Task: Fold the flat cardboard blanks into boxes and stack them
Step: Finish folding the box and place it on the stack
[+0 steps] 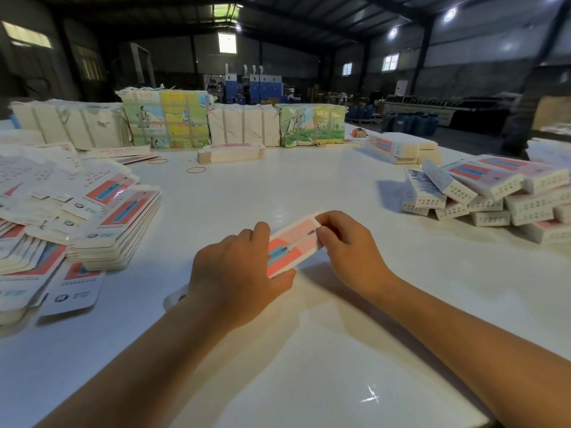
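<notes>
Both hands hold one cardboard blank (292, 245) just above the white tabletop (309, 350), near its middle. Left hand (238, 270): grip closed around the blank's near end, fingers curled over the top edge, thumb under the lower edge. Right hand (346, 242): fingers pinch the blank's far end. Printed face of the blank, pink and red with a blue mark, points upward; whether it is partly folded cannot be told. Flat blanks (120, 223) lie in loose stacks at the left. Folded boxes (488, 189) are piled at the right. Strapped bundles (167, 118) stand in a row along the far edge, a short stack of blanks (230, 154) before them. Rubber bands (196, 170) lie near that stack.
</notes>
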Tool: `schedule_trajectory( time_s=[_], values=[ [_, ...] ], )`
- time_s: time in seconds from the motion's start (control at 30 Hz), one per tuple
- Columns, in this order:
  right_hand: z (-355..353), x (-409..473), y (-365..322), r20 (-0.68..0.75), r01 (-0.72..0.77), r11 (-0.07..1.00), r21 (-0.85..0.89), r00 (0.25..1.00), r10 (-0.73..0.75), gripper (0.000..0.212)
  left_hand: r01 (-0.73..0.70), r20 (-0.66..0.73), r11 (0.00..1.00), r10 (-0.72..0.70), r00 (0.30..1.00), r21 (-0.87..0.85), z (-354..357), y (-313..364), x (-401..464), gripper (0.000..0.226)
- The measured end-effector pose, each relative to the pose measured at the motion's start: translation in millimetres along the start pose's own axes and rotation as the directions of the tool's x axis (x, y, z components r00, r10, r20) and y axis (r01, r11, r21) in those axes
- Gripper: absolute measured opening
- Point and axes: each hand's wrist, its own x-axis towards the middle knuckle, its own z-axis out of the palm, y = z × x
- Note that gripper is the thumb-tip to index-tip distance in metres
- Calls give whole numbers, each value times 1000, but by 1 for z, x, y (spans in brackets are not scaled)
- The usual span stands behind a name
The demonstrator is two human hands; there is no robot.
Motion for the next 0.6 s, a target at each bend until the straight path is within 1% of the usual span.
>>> schedule_trajectory(
  time_s=[0.1,0.13,0.17,0.2,0.23,0.27,0.3,0.33,0.37,0.4,0.43,0.47,0.5,0.53,0.57,0.6],
  values=[
    [-4,0,-1,7,67,998,-5,998,-67,19,24,48,1000,-25,999,17,-4,-1,2,55],
    [-6,1,0,-27,95,994,-50,995,-96,14,50,65,999,-51,997,14,-6,-1,3,57],
    [-8,3,1,-75,104,989,-108,991,-113,17,77,74,997,-77,994,-2,-8,-1,3,59],
    [-10,5,1,-122,73,989,-128,989,-89,34,105,86,994,-103,991,-13,-9,-1,4,60],
    [-10,7,3,-142,-2,999,-42,990,-4,54,121,97,993,-119,988,-9,-9,-2,4,62],
    [-11,10,2,-90,-138,979,152,984,153,69,124,101,992,-124,987,2,-8,-2,5,61],
    [-11,11,0,48,-297,860,415,951,305,75,117,99,993,-117,988,7,-7,-1,4,60],
    [-12,12,-1,245,-439,652,619,896,370,70,107,98,994,-108,989,11,-6,0,4,59],
    [-12,12,-2,388,-525,452,722,847,364,57,97,96,995,-98,991,17,-5,2,3,58],
    [-12,13,-2,431,-543,390,744,835,342,39,83,79,996,-84,993,16,-5,3,3,59],
    [-11,13,-2,391,-510,437,741,857,336,22,73,66,997,-73,995,4,-4,4,2,59],
    [-8,10,-3,292,-419,570,707,907,304,10,67,53,998,-66,996,-17,-5,5,2,60],
    [-6,7,-2,157,-272,772,574,962,223,11,56,38,998,-54,998,-30,-6,6,2,62],
    [-4,4,-2,50,-102,941,322,995,91,17,47,35,998,-46,998,-32,-7,7,3,65],
    [-3,1,-2,8,42,998,50,999,-42,20,44,32,998,-43,999,-35,-7,8,3,68],
    [-2,-1,-1,19,137,983,-126,991,-136,22,45,32,998,-44,999,-42,-7,8,3,69]
  ],
)
